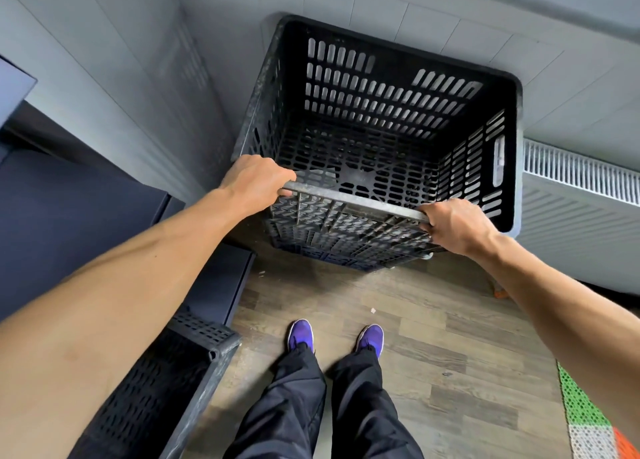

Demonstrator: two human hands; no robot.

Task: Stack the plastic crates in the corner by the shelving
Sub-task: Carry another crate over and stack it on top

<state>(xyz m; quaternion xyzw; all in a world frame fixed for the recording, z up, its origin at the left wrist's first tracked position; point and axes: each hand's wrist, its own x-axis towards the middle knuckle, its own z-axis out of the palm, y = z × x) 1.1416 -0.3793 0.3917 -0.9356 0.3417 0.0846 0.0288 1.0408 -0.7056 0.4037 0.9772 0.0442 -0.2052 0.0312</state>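
A black slotted plastic crate stands open side up in the corner of the grey walls, on top of other crates whose sides show below its near rim. My left hand grips the left end of the near rim. My right hand grips the right end of the same rim. A second black crate lies at the lower left on the floor, partly hidden by my left forearm.
Dark blue shelving or cabinet lines the left side. A white radiator runs along the right wall. The wood-look floor lies between, with my two purple shoes on it. A green, white and orange mat sits at the lower right.
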